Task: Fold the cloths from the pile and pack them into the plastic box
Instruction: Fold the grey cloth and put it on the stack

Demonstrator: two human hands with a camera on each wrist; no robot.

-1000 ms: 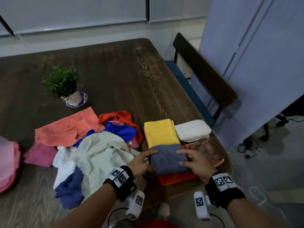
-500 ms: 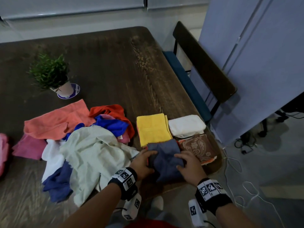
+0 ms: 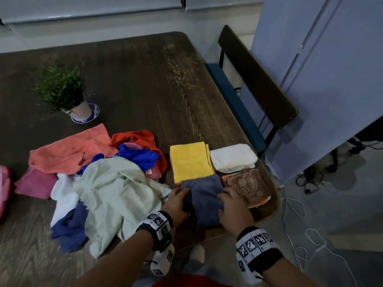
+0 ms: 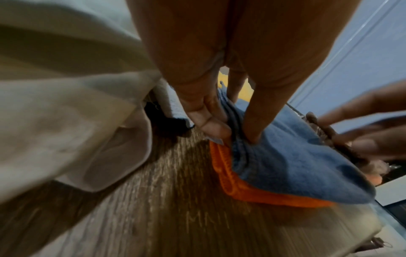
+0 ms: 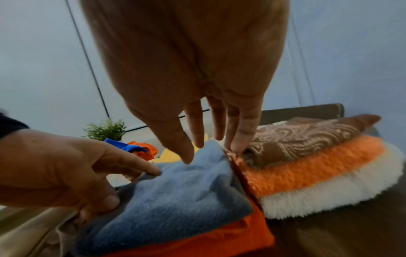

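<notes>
While the left hand [image 3: 176, 201] pinches the grey-blue cloth [image 3: 204, 196] and the right hand [image 3: 234, 206] rests straight fingers on it, the orange cloth [image 4: 228, 175] beneath stays mostly hidden.

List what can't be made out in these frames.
- Plastic box: no clear wall or rim in any view; the folded cloths hide it, if it is there.
- Orange cloth: head view, hidden under the grey-blue cloth.
- Pink thing: cut off by the head view's left edge.
- Right hand: blurred in the left wrist view.
- Lower pile layers: covered by the pale cloth.
</notes>
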